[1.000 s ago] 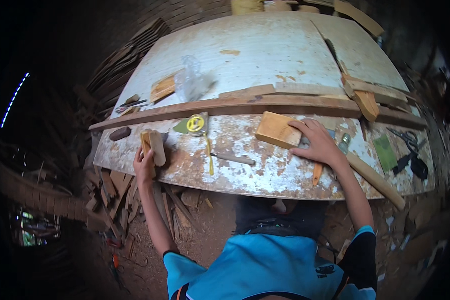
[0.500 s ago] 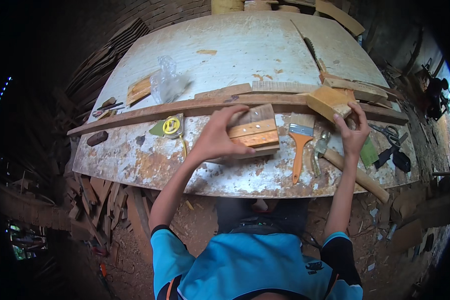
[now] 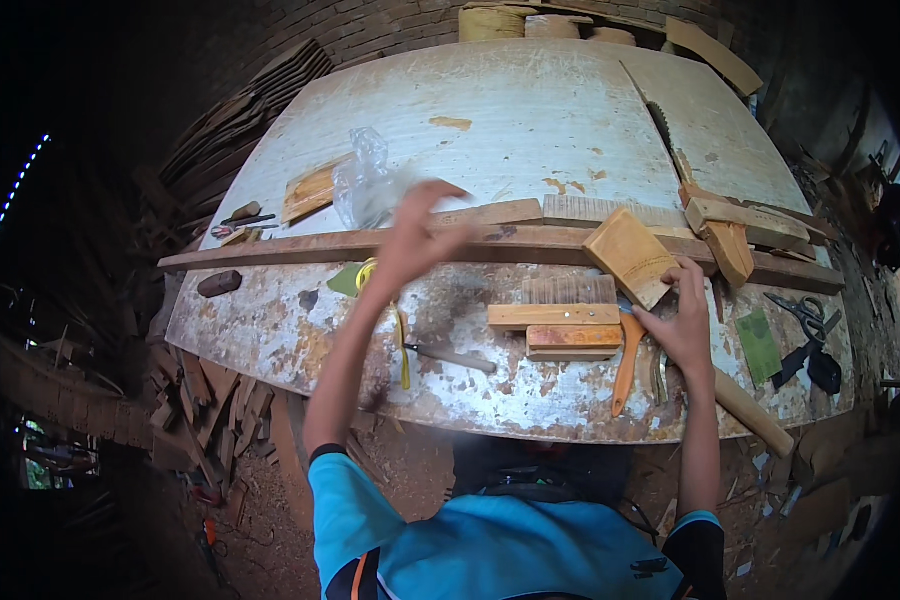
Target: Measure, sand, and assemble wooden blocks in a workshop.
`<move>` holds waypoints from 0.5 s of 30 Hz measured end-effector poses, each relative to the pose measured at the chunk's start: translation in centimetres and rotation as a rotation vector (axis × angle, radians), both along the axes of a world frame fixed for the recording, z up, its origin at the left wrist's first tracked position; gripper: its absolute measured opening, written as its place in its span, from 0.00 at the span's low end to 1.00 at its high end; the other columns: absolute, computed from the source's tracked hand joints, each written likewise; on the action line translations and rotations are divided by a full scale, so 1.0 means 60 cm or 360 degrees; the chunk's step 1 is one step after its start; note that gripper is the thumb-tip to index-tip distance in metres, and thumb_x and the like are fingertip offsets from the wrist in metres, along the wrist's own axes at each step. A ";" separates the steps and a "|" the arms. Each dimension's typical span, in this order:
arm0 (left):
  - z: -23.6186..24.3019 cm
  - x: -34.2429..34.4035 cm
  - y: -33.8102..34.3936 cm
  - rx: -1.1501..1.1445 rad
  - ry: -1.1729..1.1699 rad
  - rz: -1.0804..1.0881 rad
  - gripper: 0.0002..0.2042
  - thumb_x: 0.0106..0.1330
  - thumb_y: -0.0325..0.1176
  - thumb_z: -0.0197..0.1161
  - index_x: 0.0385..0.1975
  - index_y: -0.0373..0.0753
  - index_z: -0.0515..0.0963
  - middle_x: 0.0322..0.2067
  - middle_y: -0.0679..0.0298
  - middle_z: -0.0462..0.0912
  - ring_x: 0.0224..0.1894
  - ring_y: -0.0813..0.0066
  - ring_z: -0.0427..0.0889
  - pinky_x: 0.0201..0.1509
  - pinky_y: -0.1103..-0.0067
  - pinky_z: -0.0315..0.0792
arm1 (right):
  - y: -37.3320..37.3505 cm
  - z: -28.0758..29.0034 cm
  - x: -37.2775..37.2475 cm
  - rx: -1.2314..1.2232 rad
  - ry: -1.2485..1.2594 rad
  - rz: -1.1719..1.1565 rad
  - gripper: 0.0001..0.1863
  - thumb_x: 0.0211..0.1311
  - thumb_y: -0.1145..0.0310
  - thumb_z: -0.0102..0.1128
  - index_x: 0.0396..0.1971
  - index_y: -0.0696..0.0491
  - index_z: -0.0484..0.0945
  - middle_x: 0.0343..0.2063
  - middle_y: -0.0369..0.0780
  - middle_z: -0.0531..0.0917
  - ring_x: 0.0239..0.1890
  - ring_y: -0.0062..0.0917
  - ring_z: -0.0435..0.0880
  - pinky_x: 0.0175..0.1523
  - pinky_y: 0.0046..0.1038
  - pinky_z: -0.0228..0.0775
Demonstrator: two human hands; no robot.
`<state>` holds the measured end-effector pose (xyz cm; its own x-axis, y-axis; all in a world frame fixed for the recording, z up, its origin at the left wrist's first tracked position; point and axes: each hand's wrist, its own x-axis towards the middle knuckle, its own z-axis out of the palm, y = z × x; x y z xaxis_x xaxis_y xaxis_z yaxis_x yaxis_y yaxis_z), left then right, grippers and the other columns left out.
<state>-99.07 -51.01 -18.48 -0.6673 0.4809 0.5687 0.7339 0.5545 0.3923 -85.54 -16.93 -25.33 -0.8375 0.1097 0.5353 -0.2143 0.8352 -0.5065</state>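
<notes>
My left hand [image 3: 418, 238], a little blurred, is open above the long wooden beam [image 3: 300, 245], with its fingers apart and nothing in them. Pinched at its lower right edge, a tilted wooden block [image 3: 630, 258] is in my right hand [image 3: 684, 318]. Between my hands lies a stack of small wood pieces [image 3: 570, 318], with pale screw or nail spots on one strip. The orange-handled paintbrush [image 3: 625, 370] lies beside the stack, its bristle end hidden under the block. Below my left hand is a yellow tape measure [image 3: 367, 275], mostly covered by my arm.
A thin tool with a wooden handle [image 3: 460, 358] lies near the front edge. A hammer handle [image 3: 755, 412] and scissors [image 3: 808, 318] lie to the right. Behind the beam are a clear plastic bag [image 3: 362, 180], a saw [image 3: 662, 130] and wood offcuts [image 3: 725, 225].
My left hand has let go of the wood stack, which now rests on the table, and has risen away to the left. The block in my right hand has moved left and turned. The view has shifted.
</notes>
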 end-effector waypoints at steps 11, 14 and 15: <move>-0.099 -0.305 -0.212 0.0078 -0.0681 0.0763 0.10 0.51 0.25 0.57 0.30 0.31 0.82 0.29 0.49 0.83 0.36 0.57 0.83 0.43 0.71 0.75 | -0.003 0.001 -0.004 -0.0045 -0.0117 -0.0062 0.29 0.34 0.68 0.74 0.38 0.54 0.66 0.48 0.45 0.70 0.48 0.43 0.73 0.50 0.38 0.67; -0.127 -0.325 -0.217 -0.0368 -0.0390 0.1071 0.09 0.49 0.25 0.58 0.30 0.31 0.82 0.30 0.46 0.82 0.38 0.53 0.83 0.44 0.68 0.75 | -0.009 0.003 -0.004 -0.0101 -0.0167 -0.0048 0.29 0.34 0.68 0.74 0.38 0.54 0.66 0.48 0.45 0.70 0.48 0.43 0.73 0.50 0.38 0.67; -0.131 -0.328 -0.214 -0.0323 -0.0444 0.1150 0.08 0.47 0.24 0.59 0.27 0.31 0.82 0.32 0.44 0.81 0.39 0.50 0.82 0.45 0.66 0.74 | -0.007 0.003 -0.004 -0.0143 -0.0196 -0.0060 0.29 0.34 0.68 0.74 0.38 0.54 0.66 0.49 0.46 0.70 0.49 0.43 0.73 0.50 0.38 0.67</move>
<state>-118.77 -63.85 -26.34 -0.9580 -0.0486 0.2825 0.0554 0.9355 0.3490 -85.77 -17.34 -25.12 -0.8906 0.1851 0.4155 -0.1154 0.7915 -0.6002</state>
